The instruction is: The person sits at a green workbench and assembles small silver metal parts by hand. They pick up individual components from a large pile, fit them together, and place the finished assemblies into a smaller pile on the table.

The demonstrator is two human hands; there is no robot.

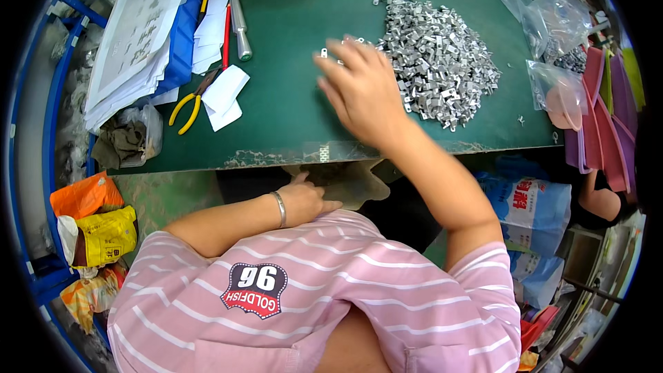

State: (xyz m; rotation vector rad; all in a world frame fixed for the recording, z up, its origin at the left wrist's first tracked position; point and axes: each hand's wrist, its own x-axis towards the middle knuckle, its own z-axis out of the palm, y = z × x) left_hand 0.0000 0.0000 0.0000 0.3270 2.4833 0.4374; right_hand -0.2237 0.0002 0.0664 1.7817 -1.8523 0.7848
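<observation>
The right grip, blurred, is spread beside metal pieces heaped on the tabletop; whether the left grip, near a pale container, pinches anything, I cannot tell. A hasty sweep could scatter loose pieces over the front edge.

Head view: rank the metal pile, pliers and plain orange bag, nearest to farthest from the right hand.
1. Metal pile: immediately right of the right hand.
2. Pliers: left, on the table.
3. Plain orange bag: far left, off the table.
</observation>
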